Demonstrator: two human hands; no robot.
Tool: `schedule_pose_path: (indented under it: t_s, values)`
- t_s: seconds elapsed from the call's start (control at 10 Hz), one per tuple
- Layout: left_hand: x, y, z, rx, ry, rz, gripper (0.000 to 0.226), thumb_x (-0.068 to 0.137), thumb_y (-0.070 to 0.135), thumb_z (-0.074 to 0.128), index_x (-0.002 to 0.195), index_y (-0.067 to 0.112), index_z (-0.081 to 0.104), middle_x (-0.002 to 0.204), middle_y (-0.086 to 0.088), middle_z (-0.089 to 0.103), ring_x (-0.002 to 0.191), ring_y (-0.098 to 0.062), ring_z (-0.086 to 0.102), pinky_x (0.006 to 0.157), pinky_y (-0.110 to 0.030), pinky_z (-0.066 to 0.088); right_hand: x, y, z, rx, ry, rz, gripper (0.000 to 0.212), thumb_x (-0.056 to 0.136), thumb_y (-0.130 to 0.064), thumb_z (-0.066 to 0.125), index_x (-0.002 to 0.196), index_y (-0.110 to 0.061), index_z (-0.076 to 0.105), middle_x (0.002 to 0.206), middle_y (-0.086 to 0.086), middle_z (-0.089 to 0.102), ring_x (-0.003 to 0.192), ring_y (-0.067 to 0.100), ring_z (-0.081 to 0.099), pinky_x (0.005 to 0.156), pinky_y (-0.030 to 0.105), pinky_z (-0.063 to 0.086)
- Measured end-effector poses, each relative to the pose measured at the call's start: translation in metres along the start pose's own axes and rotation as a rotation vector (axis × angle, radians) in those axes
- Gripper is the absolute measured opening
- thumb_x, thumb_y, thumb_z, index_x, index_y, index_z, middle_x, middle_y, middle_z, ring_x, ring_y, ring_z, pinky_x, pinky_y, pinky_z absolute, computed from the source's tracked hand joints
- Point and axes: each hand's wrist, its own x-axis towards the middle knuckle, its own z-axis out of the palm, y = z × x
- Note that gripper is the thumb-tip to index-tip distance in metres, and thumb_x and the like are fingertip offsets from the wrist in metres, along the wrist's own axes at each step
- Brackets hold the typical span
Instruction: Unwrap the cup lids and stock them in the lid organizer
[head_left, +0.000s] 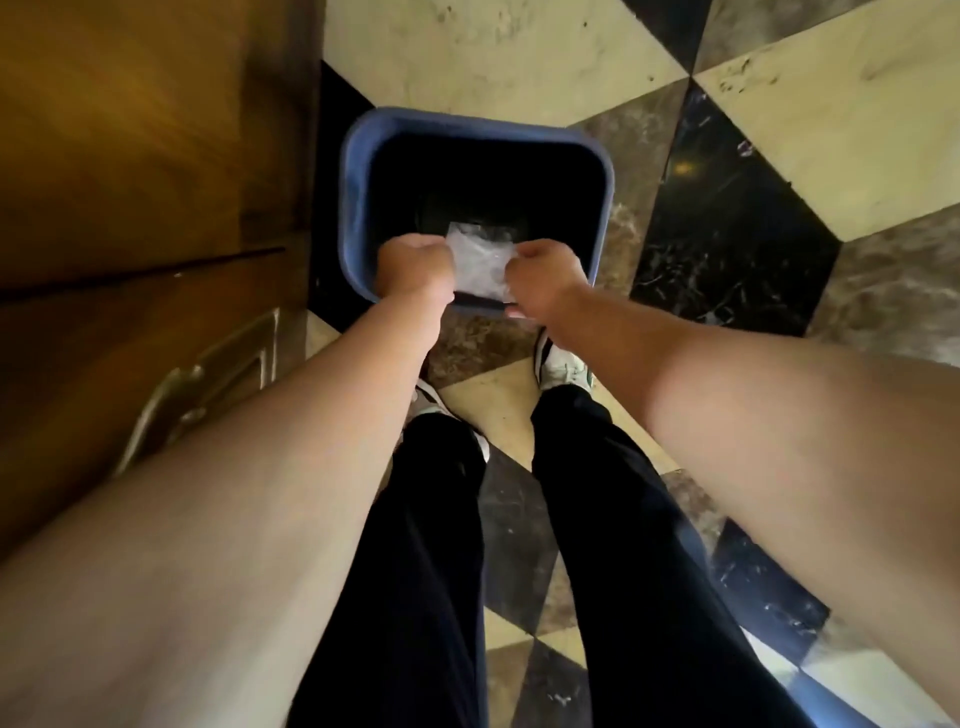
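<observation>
A crumpled clear plastic wrapper (480, 260) is stretched between my two hands, right above the open mouth of a blue waste bin (358, 171) on the floor. My left hand (415, 267) grips the wrapper's left edge in a fist. My right hand (545, 275) grips its right edge the same way. The bin's inside is dark, and I cannot make out what lies in it. No cup lids and no lid organizer are in view.
A wooden cabinet (130, 208) with a metal handle (208, 374) stands close on the left. The floor (779, 182) is black, cream and brown marble tile. My legs in dark trousers and my white shoes (558, 364) stand just behind the bin.
</observation>
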Motion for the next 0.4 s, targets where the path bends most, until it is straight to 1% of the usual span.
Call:
schedule_pose_path:
  t_s: [0.1,0.2,0.3,0.4]
  values:
    - [0.007,-0.004,0.009,-0.061,0.006,-0.008,0.029,0.100,-0.001,0.047,0.102,0.011,0.074,0.100,-0.013,0.069,0.105,-0.035,0.066,0.100,-0.053,0.055,0.013,0.007,0.002,0.015,-0.030,0.015,0.046,0.099,-0.007,0.051,0.144,-0.014,0.055,0.083,-0.002,0.063,0.088,0.027,0.074,0.088,0.045,0.063]
    - [0.015,-0.009,0.015,-0.056,-0.006,0.009,0.029,0.100,0.002,0.048,0.089,0.019,0.069,0.083,0.000,0.062,0.101,-0.031,0.064,0.101,-0.050,0.055,0.024,0.012,-0.001,0.066,-0.030,-0.017,0.050,0.095,-0.011,0.057,0.146,-0.012,0.053,0.097,0.003,0.066,0.086,0.023,0.071,0.087,0.045,0.063]
    - [0.008,-0.007,0.015,0.071,-0.012,0.100,0.026,0.098,0.007,0.052,0.090,0.023,0.070,0.083,0.005,0.062,0.101,-0.028,0.066,0.096,-0.045,0.057,0.023,0.014,-0.009,0.024,-0.022,-0.040,0.049,0.090,-0.012,0.060,0.139,-0.006,0.056,0.115,0.015,0.069,0.104,0.034,0.070,0.094,0.050,0.059]
    - [0.006,-0.007,0.009,0.133,0.047,0.117,0.040,0.097,0.011,0.057,0.136,0.017,0.059,0.119,-0.001,0.065,0.116,-0.025,0.061,0.096,-0.037,0.052,0.010,0.018,-0.024,-0.055,-0.010,-0.029,0.049,0.090,-0.011,0.059,0.138,-0.004,0.053,0.135,0.022,0.062,0.124,0.038,0.062,0.103,0.052,0.053]
